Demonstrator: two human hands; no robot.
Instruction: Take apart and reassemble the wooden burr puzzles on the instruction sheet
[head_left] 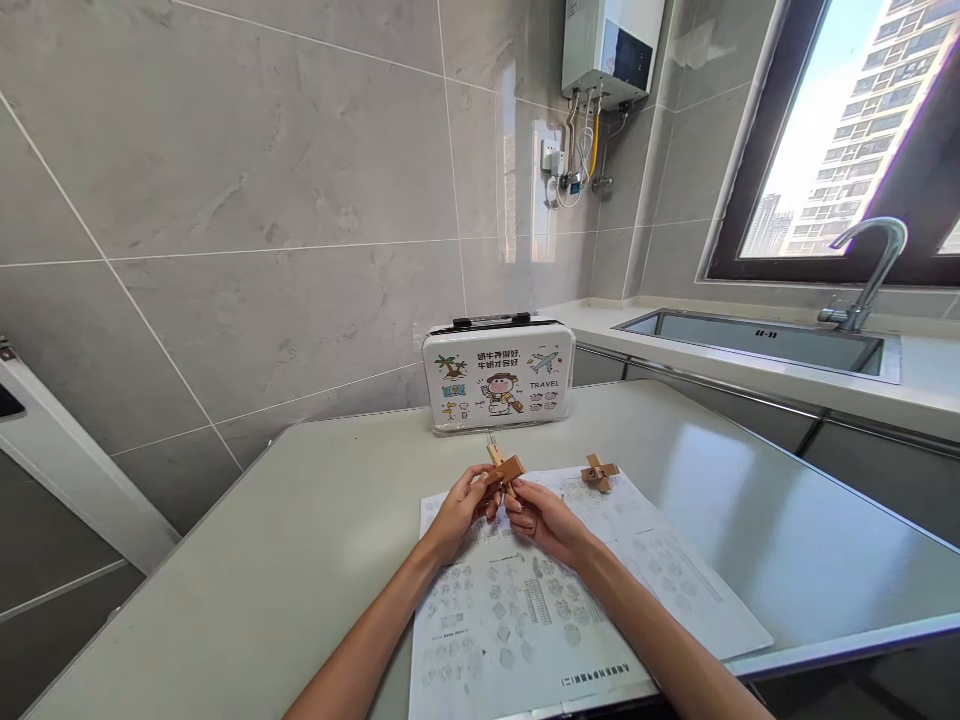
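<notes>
Both my hands meet over a printed instruction sheet on a pale table. My left hand and my right hand are closed on a small wooden puzzle made of crossed brown bars, held just above the sheet. A second wooden puzzle lies on the sheet's far right corner, a little right of my right hand and untouched.
A white tin case with cartoon pictures stands against the tiled wall behind the puzzles. To the right are a steel sink and a tap under a window. A water heater hangs on the wall. The table edge runs near right.
</notes>
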